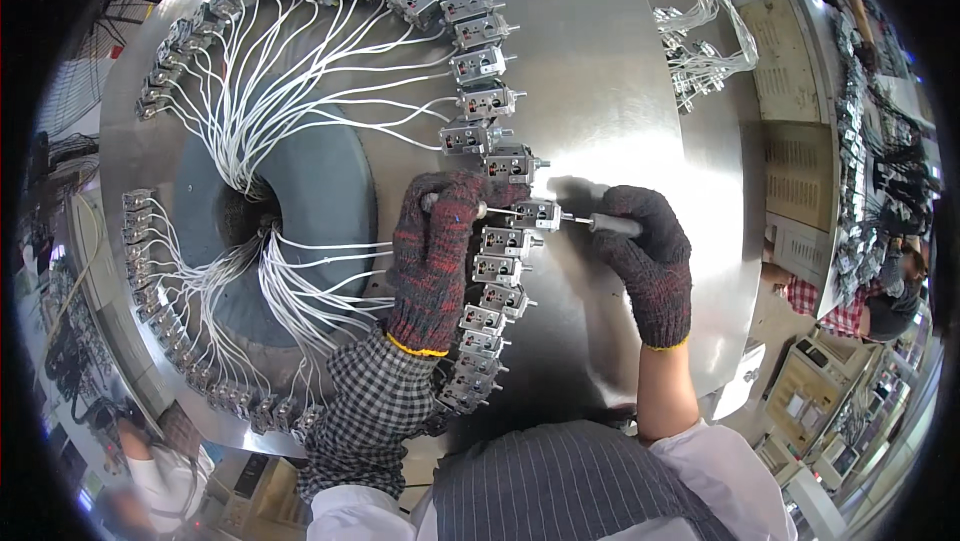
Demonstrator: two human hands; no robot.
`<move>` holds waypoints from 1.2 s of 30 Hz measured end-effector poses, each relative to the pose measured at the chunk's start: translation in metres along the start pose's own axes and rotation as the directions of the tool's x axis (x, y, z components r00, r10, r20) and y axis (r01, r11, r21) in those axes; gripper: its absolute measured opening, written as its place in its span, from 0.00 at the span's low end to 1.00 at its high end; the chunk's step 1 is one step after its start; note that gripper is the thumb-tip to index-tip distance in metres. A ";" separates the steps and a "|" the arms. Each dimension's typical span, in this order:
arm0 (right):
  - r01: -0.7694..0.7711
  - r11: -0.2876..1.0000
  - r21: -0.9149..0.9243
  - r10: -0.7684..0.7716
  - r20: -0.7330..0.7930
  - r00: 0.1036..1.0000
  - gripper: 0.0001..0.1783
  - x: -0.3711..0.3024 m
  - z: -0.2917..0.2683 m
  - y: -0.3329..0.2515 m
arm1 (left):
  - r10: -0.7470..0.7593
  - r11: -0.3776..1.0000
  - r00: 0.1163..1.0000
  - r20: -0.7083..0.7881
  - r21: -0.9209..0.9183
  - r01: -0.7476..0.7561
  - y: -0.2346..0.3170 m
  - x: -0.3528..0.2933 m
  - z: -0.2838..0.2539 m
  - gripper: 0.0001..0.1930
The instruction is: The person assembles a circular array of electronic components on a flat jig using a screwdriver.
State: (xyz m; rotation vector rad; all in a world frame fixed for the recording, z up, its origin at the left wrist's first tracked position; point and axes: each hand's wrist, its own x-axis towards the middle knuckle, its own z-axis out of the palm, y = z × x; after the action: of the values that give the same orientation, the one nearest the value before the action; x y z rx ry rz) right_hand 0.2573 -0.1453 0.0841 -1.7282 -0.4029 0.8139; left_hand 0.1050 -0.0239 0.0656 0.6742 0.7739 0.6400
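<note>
Small metal switch unit [537, 213], boxy w/ silver pin, sits mid-ring on steel disc [600, 91]. Left hand [435, 251] pinches its wire side; right hand [650, 251] closed round screwdriver [600, 223] at pin. White wires [300, 91] fan to hub.

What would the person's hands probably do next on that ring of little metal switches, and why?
Probably ease the screwdriver in the right hand straight into the small metal switch and turn it. Its tip already sits at that unit's side, and the left hand is steadying the unit from the other side.
</note>
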 end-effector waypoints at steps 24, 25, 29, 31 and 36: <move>-0.184 0.983 -0.012 0.184 0.062 0.981 0.11 0.000 -0.013 -0.015 | 0.007 0.986 0.999 0.048 0.166 -0.015 0.000 -0.001 0.001 0.11; -0.262 0.965 -0.026 0.263 0.085 0.961 0.13 0.001 -0.014 -0.016 | 0.038 0.985 0.998 0.050 0.168 -0.046 -0.002 0.000 0.000 0.11; 0.012 0.991 0.135 -0.022 0.077 0.997 0.13 -0.002 -0.008 -0.001 | 0.061 0.978 0.996 0.069 0.195 -0.073 -0.002 0.000 -0.001 0.11; 0.062 0.998 0.018 -0.063 0.030 0.998 0.12 -0.002 -0.009 0.002 | -0.053 0.990 0.998 0.021 0.131 0.050 0.003 -0.002 0.003 0.11; -0.168 0.985 0.028 0.167 0.035 0.985 0.12 -0.003 -0.007 -0.013 | 0.015 0.984 0.999 0.035 0.176 -0.021 0.001 -0.001 0.001 0.11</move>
State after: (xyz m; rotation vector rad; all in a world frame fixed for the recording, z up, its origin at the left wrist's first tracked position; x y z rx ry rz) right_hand 0.2614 -0.1478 0.0981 -1.7384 -0.2676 0.9647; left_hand 0.1047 -0.0241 0.0669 0.8526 0.7996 0.5797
